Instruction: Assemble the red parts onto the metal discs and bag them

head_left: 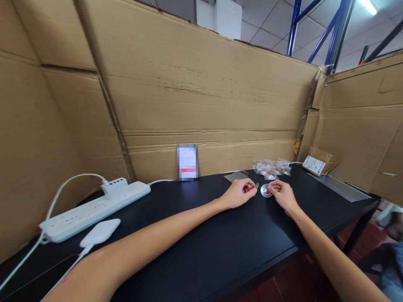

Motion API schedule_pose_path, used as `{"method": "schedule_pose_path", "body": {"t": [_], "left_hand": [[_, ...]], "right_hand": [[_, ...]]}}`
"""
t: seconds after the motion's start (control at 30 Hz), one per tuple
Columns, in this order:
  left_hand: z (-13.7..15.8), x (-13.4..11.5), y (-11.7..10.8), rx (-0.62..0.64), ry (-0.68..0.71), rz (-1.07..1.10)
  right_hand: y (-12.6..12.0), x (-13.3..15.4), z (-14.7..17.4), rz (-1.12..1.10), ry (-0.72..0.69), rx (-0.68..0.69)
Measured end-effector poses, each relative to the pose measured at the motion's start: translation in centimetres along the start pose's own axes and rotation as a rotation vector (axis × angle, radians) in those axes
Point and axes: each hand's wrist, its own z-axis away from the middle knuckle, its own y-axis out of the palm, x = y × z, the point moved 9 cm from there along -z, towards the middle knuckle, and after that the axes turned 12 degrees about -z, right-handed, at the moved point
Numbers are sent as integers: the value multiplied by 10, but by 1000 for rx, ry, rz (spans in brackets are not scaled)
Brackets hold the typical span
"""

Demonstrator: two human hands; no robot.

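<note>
My left hand [236, 193] is closed, fingers curled round a thin red piece [250, 188]. A small brownish tip [256, 185] shows at the end of that piece; its exact kind is too small to make out. Just to the right, my right hand [285, 197] pinches the edge of a clear round disc [265, 191] with a red part at its middle. The two hands are close together but apart, low over the black table [220, 243]. Behind them lies a pile of small clear plastic bags [270, 167] with red bits inside.
A flat clear bag [234, 176] lies behind my left hand. A phone-like panel [187, 162] leans on the cardboard wall [204, 92]. At left are a white power strip [94, 212] and a white charger pad [100, 233] with cables. A labelled cardboard piece [315, 164] sits at right.
</note>
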Motion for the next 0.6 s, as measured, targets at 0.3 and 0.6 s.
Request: {"method": "schedule_pose_path", "body": {"t": [0.3,0.6], "left_hand": [[-6,27,17,121,-281,863],[-4,12,27,218,-167,639]], "right_hand": [[7,45,13,406,-344,-16],[47,73,43,568,-505,250]]}}
